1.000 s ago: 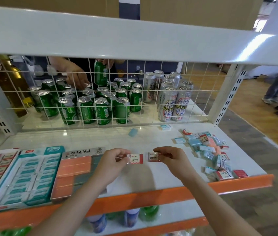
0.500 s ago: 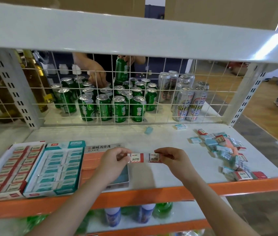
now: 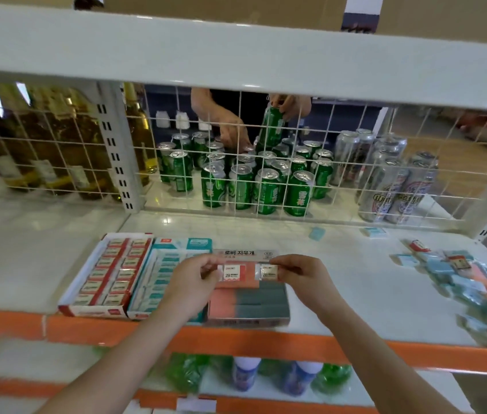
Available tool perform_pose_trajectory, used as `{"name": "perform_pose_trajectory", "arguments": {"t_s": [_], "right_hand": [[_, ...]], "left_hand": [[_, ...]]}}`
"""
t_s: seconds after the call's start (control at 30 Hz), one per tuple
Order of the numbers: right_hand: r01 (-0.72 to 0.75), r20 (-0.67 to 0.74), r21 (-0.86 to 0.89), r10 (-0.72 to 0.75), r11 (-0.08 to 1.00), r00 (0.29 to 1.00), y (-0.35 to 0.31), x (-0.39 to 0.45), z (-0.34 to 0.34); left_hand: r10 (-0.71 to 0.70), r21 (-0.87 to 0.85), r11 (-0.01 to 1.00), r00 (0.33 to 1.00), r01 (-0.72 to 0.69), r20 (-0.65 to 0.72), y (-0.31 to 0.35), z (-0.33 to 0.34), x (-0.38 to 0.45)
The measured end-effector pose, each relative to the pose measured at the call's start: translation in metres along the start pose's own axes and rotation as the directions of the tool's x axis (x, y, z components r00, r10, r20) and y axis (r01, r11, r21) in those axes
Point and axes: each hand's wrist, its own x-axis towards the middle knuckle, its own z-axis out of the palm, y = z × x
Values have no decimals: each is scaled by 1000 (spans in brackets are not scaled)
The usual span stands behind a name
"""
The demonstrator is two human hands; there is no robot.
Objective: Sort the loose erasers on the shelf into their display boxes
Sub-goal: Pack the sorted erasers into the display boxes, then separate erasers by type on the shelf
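L hand pinches a wrapped eraser w/ white "2B" label and red band; R hand pinches a second wrapped eraser, same label type, brownish end. Both held side by side, nearly touching, above the far end of the salmon/grey display box. Can't tell if they touch the box or hover over it.

Salmon/grey box sits at near edge of shelf, Korean text on its far flap, filled w/ salmon blocks on the left and dark grey on the right. Just left of it, touching: teal display box w/ rows of blue-white erasers. Left of that, touching: red display box w/ rows of red-white erasers.

Loose eraser pile at right side of shelf, well apart from boxes: mixed pale blue, red-white, some salmon; blurry toward near right. Single pale blue eraser lies alone far-centre near the wire grid; a boxed blue-white eraser to its right.

Behind grid: green cans clustered centre, silver cans right, yellow bottles left. Another person's hands back there, one gripping a green can by the top. Shelf front edge orange; bottles on the lower shelf.
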Motion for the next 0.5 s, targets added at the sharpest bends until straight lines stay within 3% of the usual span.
{"name": "perform_pose_trajectory", "arguments": {"t_s": [0.5], "right_hand": [[115,139,-59,-106,992,985,-25,18,79]], "left_hand": [[-48,74,996,992,57,-118,-43,-65,-11]]}}
